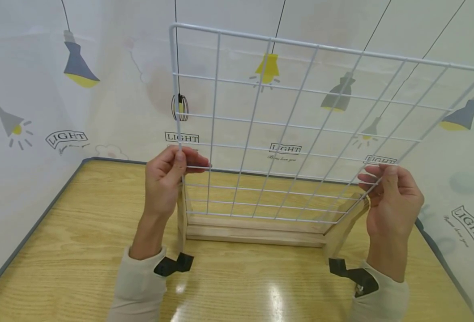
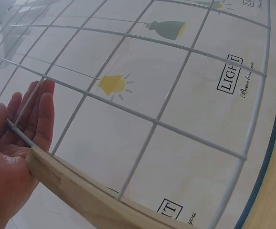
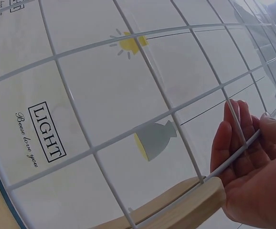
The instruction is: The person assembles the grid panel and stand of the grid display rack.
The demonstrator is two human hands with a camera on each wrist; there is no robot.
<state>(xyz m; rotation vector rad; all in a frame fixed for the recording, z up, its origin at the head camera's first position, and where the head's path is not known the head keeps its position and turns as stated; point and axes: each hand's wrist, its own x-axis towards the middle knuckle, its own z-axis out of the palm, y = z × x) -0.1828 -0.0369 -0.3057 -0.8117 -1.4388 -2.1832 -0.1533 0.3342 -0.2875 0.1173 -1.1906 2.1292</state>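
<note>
A white wire grid panel (image 1: 317, 46) stands upright, leaning, between my two hands. My left hand (image 1: 162, 183) pinches its left side wire between thumb and fingers. On the opposite side, my right hand (image 1: 394, 197) holds the right side wire the same way. Below is a wooden stand (image 1: 257, 238) with a crossbar and two side posts. In the left wrist view, the panel's edge runs along the left post (image 2: 80, 191), just under my hand. The right wrist view shows the panel's edge along a slot in the right post (image 3: 195, 205).
The stand is on a wood-grain table (image 1: 79, 250) with a dark edge strip (image 1: 39, 223). Behind and around it is a pale wall covering (image 1: 116, 103) printed with lamps and lettering. Black straps (image 1: 174, 264) are on both sleeve cuffs.
</note>
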